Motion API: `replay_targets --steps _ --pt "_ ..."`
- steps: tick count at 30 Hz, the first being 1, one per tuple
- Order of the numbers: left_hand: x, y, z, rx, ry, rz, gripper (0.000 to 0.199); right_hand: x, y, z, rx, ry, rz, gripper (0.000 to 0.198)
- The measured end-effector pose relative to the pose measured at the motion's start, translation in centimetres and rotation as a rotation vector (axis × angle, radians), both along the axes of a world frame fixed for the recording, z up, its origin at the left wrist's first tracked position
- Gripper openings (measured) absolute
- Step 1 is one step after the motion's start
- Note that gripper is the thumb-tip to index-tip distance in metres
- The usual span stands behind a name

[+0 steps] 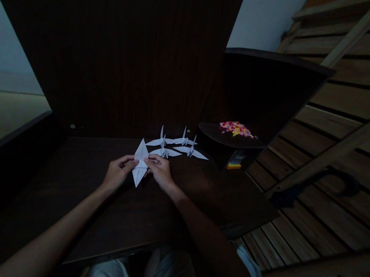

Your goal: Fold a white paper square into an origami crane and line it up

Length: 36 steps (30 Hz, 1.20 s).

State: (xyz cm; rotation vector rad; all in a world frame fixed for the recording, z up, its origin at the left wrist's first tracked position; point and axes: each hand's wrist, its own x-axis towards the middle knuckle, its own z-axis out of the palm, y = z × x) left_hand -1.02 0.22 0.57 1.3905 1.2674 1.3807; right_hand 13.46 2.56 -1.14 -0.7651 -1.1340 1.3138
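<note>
Between my two hands is a white folded paper [142,150], a long diamond with points at top and bottom and a crease across its middle. My left hand [119,171] pinches its left edge, thumb on the near face. On the opposite edge, my right hand [160,170] grips it with the thumb pressed near the middle; some fingers are hidden behind the paper. Just beyond my hands several white paper cranes stand on the dark table, among them one crane [191,151] at the right with its wings spread.
The dark wooden table [110,235] has a tall back panel [132,52]. At the right, a small corner shelf [231,139] holds a heap of tiny colourful pieces [237,128]. Below it stands a small box with a yellow edge [233,165]. A slatted wooden wall [340,151] rises at the right.
</note>
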Motion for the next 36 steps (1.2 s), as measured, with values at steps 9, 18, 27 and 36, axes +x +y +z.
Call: replay_targets --steps 9,18,27,36 --pt "0.1 -0.5 0.2 -0.001 -0.085 -0.072 0.044 0.2 -0.1 0.2 -0.046 0.019 0.033 0.032" --pt "0.4 -0.7 0.6 -0.015 -0.086 -0.076 0.055 0.3 0.3 -0.5 -0.023 0.002 -0.032 0.031" --pt "0.1 -0.3 0.3 0.014 -0.046 -0.044 0.041 0.1 0.3 -0.3 -0.044 0.057 -0.033 0.031" --pt "-0.3 0.4 -0.7 -0.024 -0.125 -0.048 0.033 0.3 0.1 -0.1 -0.04 0.039 -0.01 0.033"
